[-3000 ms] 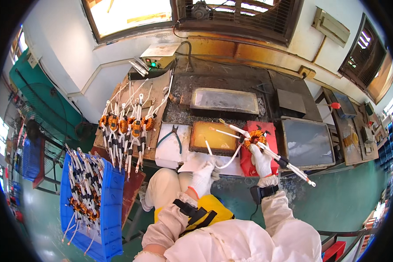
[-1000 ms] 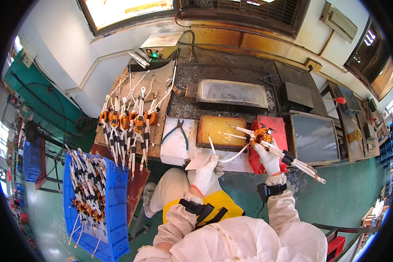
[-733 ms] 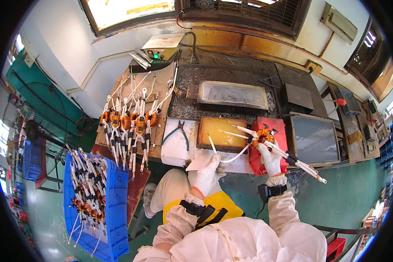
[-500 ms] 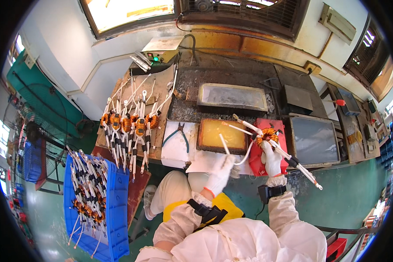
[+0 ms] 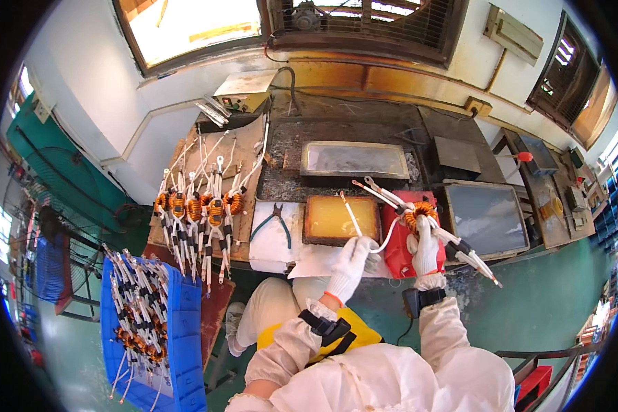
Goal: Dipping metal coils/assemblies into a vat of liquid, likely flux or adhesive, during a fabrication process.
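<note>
"Plenty on that sooty tabletop (image 5: 364,123). Where's the coil (image 5: 419,213)?"

"Over the red box (image 5: 398,258), gripped in the right hand (image 5: 427,253); the left hand (image 5: 353,263) pinches its white wire (image 5: 350,214)."

"And around?"

"Pliers (image 5: 277,212) left of the yellow tray (image 5: 336,240); a packed blue bin (image 5: 187,329) beside the tabletop, green floor (image 5: 542,309), bright window (image 5: 199,31) beyond."

Daylight glares through a window (image 5: 192,27) at your eleven o'clock, beside a dark grilled opening (image 5: 357,20) just past twelve, above your grimy workbench (image 5: 357,115). White wall (image 5: 89,89) rises at ten; a caged fan (image 5: 48,213) stands at nine, a wooden side table (image 5: 563,230) at three, green floor (image 5: 522,295) at four.
</note>
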Tool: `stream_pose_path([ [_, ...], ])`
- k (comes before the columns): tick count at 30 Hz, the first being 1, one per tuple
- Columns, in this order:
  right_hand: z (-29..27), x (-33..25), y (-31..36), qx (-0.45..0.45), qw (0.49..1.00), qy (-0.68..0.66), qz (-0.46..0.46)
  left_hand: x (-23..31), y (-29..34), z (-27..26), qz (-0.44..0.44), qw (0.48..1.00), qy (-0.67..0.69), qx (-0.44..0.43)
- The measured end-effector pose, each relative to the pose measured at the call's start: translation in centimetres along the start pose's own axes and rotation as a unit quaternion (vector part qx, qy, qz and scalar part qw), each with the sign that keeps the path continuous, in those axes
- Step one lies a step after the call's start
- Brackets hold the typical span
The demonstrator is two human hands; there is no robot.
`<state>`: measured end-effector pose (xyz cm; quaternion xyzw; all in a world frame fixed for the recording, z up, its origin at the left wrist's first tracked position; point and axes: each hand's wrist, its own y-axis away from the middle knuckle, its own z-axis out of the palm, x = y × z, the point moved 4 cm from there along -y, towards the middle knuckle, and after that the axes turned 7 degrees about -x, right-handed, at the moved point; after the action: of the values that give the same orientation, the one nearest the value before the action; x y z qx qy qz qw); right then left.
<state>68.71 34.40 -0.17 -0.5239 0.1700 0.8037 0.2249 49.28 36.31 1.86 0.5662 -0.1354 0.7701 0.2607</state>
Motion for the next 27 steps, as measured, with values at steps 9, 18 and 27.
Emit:
stream_pose_path([
  [9, 0.7, -0.8, 0.0, -0.058, 0.998, -0.019, -0.016, -0.1, 1.1, -2.0, -0.005, 0.999, 0.043, -0.023],
  [18, 2.1, -2.4, -2.8, -0.097, 0.989, -0.069, 0.088, 1.9, 7.3, -10.8, -0.007, 0.992, -0.104, 0.075],
  [27, 2.9, 0.0, -7.7, 0.060, 0.997, 0.026, 0.051, 4.8, 17.8, -25.6, 0.025, 0.889, -0.173, 0.422],
])
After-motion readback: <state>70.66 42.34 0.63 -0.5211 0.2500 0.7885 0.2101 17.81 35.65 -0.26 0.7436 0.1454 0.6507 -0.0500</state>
